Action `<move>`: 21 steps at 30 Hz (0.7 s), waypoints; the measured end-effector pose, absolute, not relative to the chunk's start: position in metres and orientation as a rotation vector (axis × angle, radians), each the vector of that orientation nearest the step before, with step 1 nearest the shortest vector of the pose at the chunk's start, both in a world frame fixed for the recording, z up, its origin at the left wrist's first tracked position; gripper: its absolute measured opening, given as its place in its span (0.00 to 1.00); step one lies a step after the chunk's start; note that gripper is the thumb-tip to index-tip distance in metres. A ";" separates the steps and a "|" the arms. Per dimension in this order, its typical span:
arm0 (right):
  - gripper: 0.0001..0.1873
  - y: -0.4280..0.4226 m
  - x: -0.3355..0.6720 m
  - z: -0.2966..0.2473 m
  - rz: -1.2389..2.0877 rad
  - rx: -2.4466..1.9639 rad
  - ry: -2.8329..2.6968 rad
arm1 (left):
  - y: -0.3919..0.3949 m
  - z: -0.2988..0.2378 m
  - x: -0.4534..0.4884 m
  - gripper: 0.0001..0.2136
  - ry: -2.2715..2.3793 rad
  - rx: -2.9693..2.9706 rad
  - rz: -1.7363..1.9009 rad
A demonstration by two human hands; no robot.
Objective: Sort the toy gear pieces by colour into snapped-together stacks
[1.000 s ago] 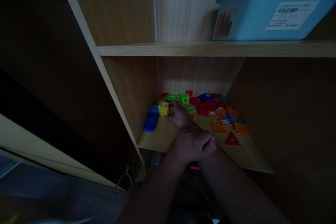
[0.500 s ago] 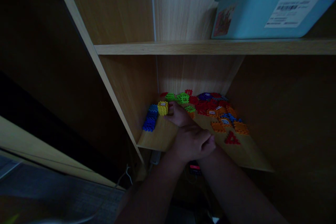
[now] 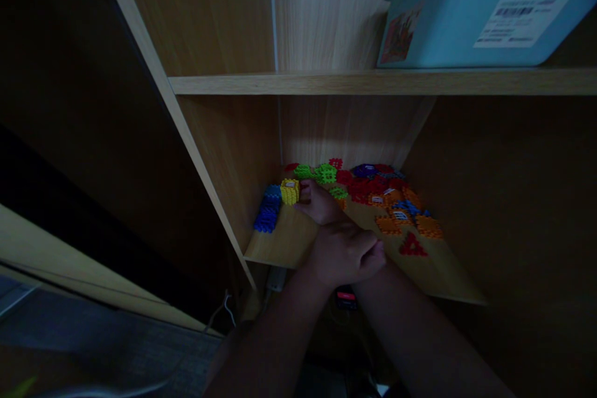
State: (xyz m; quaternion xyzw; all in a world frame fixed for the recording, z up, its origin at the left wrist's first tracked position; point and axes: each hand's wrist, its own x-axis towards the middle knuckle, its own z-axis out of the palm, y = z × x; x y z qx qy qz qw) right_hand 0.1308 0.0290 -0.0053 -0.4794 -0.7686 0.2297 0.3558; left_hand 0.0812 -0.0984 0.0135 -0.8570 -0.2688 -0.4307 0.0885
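Observation:
My right hand (image 3: pixel 321 202) reaches deep onto the lower shelf. Its thumb and fingers are apart, with the tips at the right side of a yellow stack of toothed plastic tiles (image 3: pixel 290 193). Against that stack's left side stands a row of blue toothed tiles (image 3: pixel 268 211), lighter blue at the back. Crossing above my right forearm, my left hand (image 3: pixel 347 255) is closed with its fingers curled in; whatever it may hold is hidden. Green toothed tiles (image 3: pixel 325 173) lie behind my right hand.
Red tiles (image 3: pixel 368 189), orange tiles (image 3: pixel 388 225) and a red triangle piece (image 3: pixel 413 245) lie on the shelf's right. A light-blue bin (image 3: pixel 448 31) stands on the upper shelf (image 3: pixel 326 83). A white cable (image 3: pixel 228 308) hangs below left.

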 end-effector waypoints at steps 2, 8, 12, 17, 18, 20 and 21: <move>0.33 0.028 0.131 -0.005 0.599 -1.244 -1.981 | -0.098 0.013 0.081 0.12 -0.816 -2.561 -1.243; 0.33 0.028 0.130 -0.004 0.603 -1.251 -1.972 | -0.098 0.012 0.081 0.12 -0.844 -2.558 -1.259; 0.33 0.029 0.129 -0.005 0.601 -1.250 -1.967 | -0.098 0.013 0.081 0.13 -0.831 -2.552 -1.289; 0.32 0.032 0.129 -0.006 0.592 -1.229 -1.950 | -0.099 0.015 0.081 0.14 -0.808 -2.555 -1.321; 0.32 0.032 0.129 -0.006 0.588 -1.224 -1.945 | -0.099 0.015 0.081 0.14 -0.798 -2.555 -1.333; 0.31 0.032 0.129 -0.006 0.581 -1.214 -1.939 | -0.099 0.015 0.081 0.13 -0.789 -2.554 -1.337; 0.31 0.032 0.129 -0.006 0.578 -1.209 -1.938 | -0.099 0.014 0.081 0.14 -0.792 -2.555 -1.327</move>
